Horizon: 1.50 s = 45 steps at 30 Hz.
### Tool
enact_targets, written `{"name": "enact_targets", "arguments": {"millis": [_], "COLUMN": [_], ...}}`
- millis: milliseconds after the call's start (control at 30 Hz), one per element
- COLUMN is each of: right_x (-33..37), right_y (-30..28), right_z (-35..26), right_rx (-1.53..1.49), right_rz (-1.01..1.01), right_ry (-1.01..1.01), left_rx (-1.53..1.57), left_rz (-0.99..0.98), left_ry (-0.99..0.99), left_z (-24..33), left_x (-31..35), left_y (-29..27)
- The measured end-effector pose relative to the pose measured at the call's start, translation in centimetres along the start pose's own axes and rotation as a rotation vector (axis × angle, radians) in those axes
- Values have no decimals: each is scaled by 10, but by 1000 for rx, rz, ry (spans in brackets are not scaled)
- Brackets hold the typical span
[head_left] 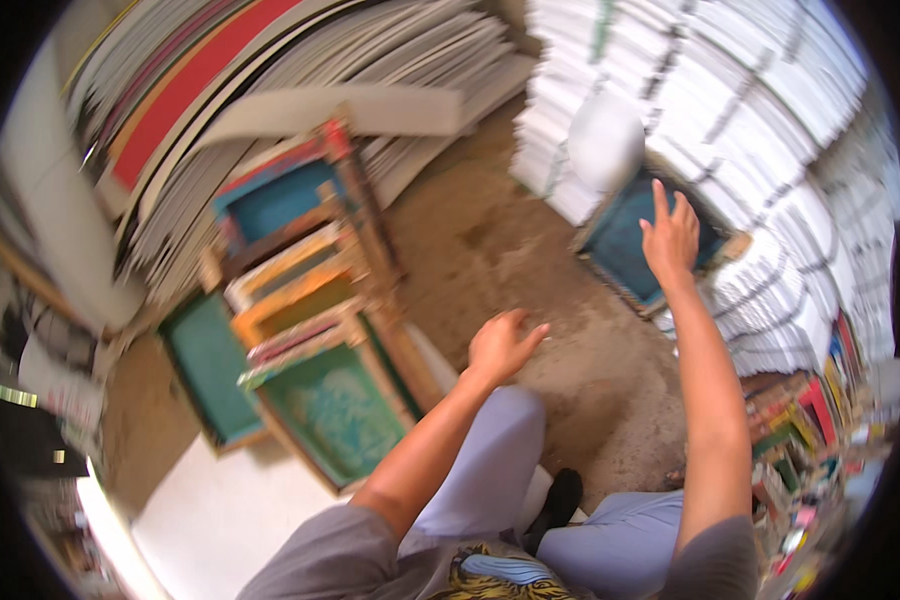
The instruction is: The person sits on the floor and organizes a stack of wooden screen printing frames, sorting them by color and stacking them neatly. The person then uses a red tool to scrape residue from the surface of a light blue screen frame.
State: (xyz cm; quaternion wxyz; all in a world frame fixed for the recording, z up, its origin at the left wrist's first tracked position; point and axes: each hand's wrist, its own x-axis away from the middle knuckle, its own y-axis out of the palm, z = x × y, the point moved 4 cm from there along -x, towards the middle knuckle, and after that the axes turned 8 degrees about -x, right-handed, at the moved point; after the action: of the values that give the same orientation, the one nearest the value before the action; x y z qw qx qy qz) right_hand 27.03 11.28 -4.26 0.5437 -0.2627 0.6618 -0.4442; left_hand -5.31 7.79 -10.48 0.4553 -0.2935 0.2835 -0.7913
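A wood-framed screen with dark blue mesh (620, 245) leans against stacks of white paper at the far right. My right hand (672, 240) is stretched out in front of it, fingers spread, holding nothing. Whether its fingertips touch the screen I cannot tell. Above the floor near my knee, my left hand (505, 347) is empty, its thumb held away from the partly bent fingers. To its left stands a cluster of wooden screen frames: a green one (335, 410) in front, a yellow-orange one (295, 310) behind it, a blue one (280, 205) farther back, and a dark green one (205, 355) at the side.
Tall stacks of white paper (800, 110) fill the back right. Bowed piles of board sheets (370, 60), one red, line the back left. Brown, stained floor (470, 240) runs between them. A white panel (220, 510) lies at lower left; mixed clutter (800, 440) crowds the right edge.
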Motion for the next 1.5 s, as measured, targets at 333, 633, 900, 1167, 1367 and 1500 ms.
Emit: {"name": "enact_targets", "arguments": {"millis": [333,633,900,1167,1367,1500], "right_x": [149,209,204,147,122,129], "right_y": [5,11,-49,-110,-128,-113], "right_z": [-318,-417,-389,-268,-132,-46], "right_rx": [-1052,-1059,-1014,-1135,-1020,-860], "right_rz": [-588,-790,-539,34,317,351], "right_ry": [-252,-69,55,157,422,571], "left_rx": [47,64,-164,-88,73,40], "left_rz": [932,1171,1052,1096,907,719], "left_ry": [76,-670,-588,-124,152,232], "left_z": [-135,-322,-252,-111,13,70], "left_x": [102,243,252,191,98,21], "left_y": [-115,-167,-201,-229,-190,-140]}}
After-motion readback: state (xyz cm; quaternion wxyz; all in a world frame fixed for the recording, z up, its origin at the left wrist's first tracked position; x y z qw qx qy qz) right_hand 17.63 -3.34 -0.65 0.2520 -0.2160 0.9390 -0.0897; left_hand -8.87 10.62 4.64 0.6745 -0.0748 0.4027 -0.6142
